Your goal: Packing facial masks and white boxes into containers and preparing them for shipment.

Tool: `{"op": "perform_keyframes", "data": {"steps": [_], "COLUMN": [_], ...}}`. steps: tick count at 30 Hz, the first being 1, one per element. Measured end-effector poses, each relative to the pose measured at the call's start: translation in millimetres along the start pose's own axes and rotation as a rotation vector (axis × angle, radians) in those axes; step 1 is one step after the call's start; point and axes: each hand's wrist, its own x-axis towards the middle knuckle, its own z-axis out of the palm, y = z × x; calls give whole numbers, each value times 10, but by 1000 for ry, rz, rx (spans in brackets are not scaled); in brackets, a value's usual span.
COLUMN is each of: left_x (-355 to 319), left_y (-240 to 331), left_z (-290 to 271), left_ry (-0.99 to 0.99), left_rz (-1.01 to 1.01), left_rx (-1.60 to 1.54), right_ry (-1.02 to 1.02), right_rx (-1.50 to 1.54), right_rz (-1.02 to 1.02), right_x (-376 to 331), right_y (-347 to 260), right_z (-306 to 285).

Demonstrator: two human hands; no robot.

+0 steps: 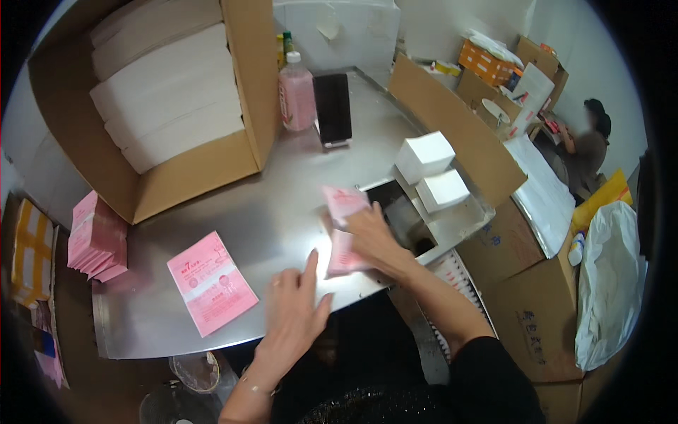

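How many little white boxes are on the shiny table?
2. The back white box and the front white box stand close together, on the right side of the shiny table.

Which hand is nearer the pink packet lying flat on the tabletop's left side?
Left. The left hand is just right of that flat packet; the right hand is farther right, on another pink packet.

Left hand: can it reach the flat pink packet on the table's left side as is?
Likely yes: the left hand looks empty, and the flat pink packet lies just to its left on the metal table, with nothing visible between them.
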Motion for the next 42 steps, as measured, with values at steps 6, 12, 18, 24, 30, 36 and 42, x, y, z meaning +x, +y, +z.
{"op": "perform_keyframes", "data": {"steps": [6, 12, 18, 24, 30, 36, 42], "left_x": [-352, -583, -451, 36, 61, 129, 57], "left_y": [-385, -843, -841, -137, -252, 5, -159], "left_z": [-162, -735, -751, 161, 166, 354, 208], "left_ry": [113, 358, 195, 7, -9, 125, 90], "left_rz": [82, -391, -249, 243, 187, 33, 52], "left_rx": [-78, 477, 384, -92, -73, 127, 265], "right_ry": [-346, 369, 313, 442, 18, -211, 240], "right_rx": [-184, -520, -359, -297, 6, -76, -48], "right_rz": [264, 246, 372, 313, -491, -236, 1], "right_x": [-243, -284, -377, -458, -803, -139, -293], "right_y": [252, 555, 908, 1030, -667, -858, -146], "right_z": [-549, -1085, -969, -986, -602, -506, -819]}}
